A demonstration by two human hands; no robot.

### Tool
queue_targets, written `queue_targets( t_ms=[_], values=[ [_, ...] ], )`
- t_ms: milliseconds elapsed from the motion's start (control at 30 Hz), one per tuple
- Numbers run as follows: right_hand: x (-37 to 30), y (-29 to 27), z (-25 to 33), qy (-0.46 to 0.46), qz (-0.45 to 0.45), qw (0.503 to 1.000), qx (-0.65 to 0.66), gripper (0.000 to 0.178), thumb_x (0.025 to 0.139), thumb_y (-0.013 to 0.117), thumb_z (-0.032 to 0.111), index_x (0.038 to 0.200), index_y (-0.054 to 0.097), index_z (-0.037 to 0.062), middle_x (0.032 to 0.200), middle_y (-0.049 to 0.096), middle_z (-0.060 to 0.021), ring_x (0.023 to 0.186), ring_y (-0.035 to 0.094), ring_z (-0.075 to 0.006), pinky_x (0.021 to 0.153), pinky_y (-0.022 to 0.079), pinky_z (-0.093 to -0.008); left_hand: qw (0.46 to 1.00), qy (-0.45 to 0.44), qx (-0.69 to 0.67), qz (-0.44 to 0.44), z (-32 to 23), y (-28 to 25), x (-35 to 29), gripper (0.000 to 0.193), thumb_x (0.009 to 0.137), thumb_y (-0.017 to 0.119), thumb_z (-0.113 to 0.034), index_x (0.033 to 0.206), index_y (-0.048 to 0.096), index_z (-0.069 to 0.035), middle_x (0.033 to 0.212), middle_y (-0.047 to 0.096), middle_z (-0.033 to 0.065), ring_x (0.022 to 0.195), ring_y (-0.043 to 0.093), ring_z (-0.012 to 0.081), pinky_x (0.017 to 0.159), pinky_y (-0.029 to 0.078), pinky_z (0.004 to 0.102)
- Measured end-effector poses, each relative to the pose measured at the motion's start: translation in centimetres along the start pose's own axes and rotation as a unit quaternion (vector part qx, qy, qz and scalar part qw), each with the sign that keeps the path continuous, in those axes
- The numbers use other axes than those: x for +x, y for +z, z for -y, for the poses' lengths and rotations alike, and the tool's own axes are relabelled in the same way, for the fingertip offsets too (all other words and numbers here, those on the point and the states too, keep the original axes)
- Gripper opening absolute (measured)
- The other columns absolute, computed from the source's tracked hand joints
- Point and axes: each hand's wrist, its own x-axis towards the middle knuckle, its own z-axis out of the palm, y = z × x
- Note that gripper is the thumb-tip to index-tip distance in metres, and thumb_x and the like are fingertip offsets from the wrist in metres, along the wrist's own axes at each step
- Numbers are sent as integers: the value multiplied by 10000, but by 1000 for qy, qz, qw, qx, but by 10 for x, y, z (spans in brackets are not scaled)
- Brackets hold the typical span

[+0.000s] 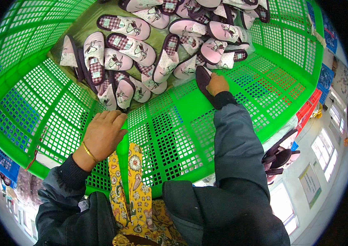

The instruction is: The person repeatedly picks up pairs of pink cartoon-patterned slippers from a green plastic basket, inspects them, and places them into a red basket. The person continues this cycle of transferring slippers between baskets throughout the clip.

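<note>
right hand lifting one slipper out of the green crate

gripped at one end by the right hand point(217, 84), a dark-soled slipper point(204, 84) lies sole-up against the sloping inner wall of the green crate point(174, 135), at the near edge of the heap. the fingers are curled shut around that end, though from above i cannot tell how the thumb sits. holding it by the end leaves the rest of the slipper free of the pile, which would let it come away without dragging its neighbours.

the left hand point(104, 133) grasps nothing: it rests palm-down with the fingers loosely bent over the crate's near rim, most likely as a brace while the body leans in, since the right arm is stretched far down into the deep crate.

just beyond the held slipper lies the pile of pink slippers point(141, 49), tumbled at all angles over the crate bottom, some upper-side up with a printed figure, some showing checked linings or dark soles. a yellow patterned apron point(135, 192) hangs between the forearms. outside the crate, to the right, a few more dark slippers point(278, 158) stick out over its rim.
</note>
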Motion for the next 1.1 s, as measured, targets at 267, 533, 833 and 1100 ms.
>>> queue_targets(
  t_ms=[267,533,833,1100],
  values=[
    [-65,-36,60,-211,-226,951,-17,218,790,526,84,1005,555,66,1050,555,-138,959,581,-310,789,482,-390,1000,1,5,0,-1,0,-3,421,726,689,-157,1103,542,-42,1078,576,129,960,559,306,835,456,391],
    [-36,50,88,-32,-194,900,389,429,716,733,114,1077,542,-15,1133,534,-169,1024,536,-321,867,445,-412,1000,3,3,3,0,0,0,424,725,687,-150,1109,541,-45,1063,577,123,942,559,301,822,457,386],
    [46,33,97,143,10,494,858,217,880,621,192,1009,514,55,853,569,-53,719,606,-151,549,501,-293,1000,0,14,5,3,7,0,420,721,694,-157,1098,548,-45,1057,577,118,935,561,300,818,456,382],
    [30,-2,103,-162,-137,852,479,164,792,585,136,899,597,12,960,621,-150,831,626,-290,725,507,-358,1000,-11,2,11,3,6,-1,426,720,697,-159,1100,547,-38,1072,578,126,953,566,310,838,461,390]
  ],
)
